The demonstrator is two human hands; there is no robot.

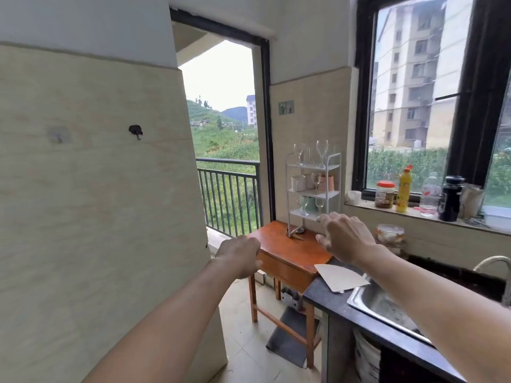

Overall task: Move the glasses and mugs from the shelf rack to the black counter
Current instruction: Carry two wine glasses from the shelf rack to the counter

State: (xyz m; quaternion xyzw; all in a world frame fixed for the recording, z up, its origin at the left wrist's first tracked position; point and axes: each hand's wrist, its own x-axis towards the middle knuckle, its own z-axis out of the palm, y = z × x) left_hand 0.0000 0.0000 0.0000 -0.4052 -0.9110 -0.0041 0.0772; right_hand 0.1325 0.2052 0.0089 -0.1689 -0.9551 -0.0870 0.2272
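A white three-tier shelf rack (pixel 336 172) stands on a small wooden table (pixel 279 247) by the balcony door. Wine glasses (pixel 322 151) stand on its top tier. White mugs (pixel 298 183), a glass and a pink cup share the middle tier. Green mugs (pixel 309 203) and glasses fill the bottom tier. The black counter (pixel 326 295) runs along the right, beside the table. My right hand (pixel 344 239) is stretched out in front of the rack's bottom tier, fingers spread and holding nothing. My left hand (pixel 240 257) hovers lower left, over the table's near corner, fingers curled and holding nothing.
A steel sink (pixel 373 301) is set in the counter, with a white sheet (pixel 340 277) at its corner and a tap (pixel 497 268) at the right. Jars and bottles (pixel 404 189) line the window sill. A lidded glass container (pixel 390 233) sits behind the counter. A tiled wall fills the left.
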